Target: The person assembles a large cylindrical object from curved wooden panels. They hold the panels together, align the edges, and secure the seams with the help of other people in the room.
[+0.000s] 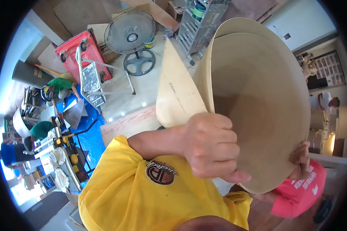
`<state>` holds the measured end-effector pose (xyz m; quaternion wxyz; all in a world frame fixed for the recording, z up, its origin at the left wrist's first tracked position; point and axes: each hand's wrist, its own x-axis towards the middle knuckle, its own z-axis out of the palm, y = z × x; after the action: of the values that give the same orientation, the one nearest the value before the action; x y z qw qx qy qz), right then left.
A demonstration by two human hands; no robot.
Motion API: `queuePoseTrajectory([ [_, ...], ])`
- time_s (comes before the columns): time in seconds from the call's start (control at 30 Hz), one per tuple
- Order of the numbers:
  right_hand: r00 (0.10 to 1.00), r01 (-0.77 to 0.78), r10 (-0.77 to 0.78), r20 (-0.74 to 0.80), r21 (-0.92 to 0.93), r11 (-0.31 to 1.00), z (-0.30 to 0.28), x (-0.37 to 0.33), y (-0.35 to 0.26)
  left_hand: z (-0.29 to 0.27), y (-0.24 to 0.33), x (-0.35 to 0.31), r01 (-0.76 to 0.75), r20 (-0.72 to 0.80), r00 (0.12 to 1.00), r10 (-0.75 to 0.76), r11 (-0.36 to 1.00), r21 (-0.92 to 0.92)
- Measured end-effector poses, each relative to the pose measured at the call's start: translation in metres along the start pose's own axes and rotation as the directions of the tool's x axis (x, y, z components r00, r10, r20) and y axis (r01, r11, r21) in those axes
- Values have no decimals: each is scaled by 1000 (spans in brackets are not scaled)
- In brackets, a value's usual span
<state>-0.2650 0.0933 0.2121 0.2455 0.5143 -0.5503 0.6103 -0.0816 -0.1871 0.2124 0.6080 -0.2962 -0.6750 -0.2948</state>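
Observation:
A large sheet of thin tan board (258, 111), bent into a wide open roll, stands close in front of me. A pointed corner of pale sheet (177, 86), with dark pencil-like marks, sticks up left of it. My left hand (214, 148) is closed in a fist around the roll's near edge, thumb towards the lower right. At the lower right rim, a hand (300, 159), seemingly my right hand, has its fingers curled over the edge. Most of that arm is hidden behind the roll.
A co-worker in a pink shirt (300, 192) is close behind the roll. Ahead stand a pedestal fan (131, 32), a step stool (92, 82), a red cart (83, 54) and a ladder (200, 27). At left, people work near a blue tarp (90, 134) and a tool-covered bench (71, 158).

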Motion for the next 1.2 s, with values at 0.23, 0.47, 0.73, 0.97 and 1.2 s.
queuePoseTrajectory([
  [0.23, 997, 48, -63, 38, 317, 947, 18, 37, 95, 31, 32, 6, 56, 168, 978, -123, 933, 357],
  [0.47, 987, 97, -154, 43, 609, 787, 48, 54, 120, 63, 88, 9, 132, 168, 939, -299, 767, 628],
  [0.73, 942, 154, -282, 185, 506, 848, 101, 48, 152, 75, 112, -24, 65, 12, 992, -122, 607, 792],
  [0.97, 974, -5, -137, 179, 624, 781, 133, 38, 189, 71, 102, -58, 4, 97, 968, -232, 399, 917],
  [1.2, 983, -74, -27, 180, 533, 843, 122, 13, 207, 57, 103, -89, 68, 188, 719, -669, 337, 939],
])
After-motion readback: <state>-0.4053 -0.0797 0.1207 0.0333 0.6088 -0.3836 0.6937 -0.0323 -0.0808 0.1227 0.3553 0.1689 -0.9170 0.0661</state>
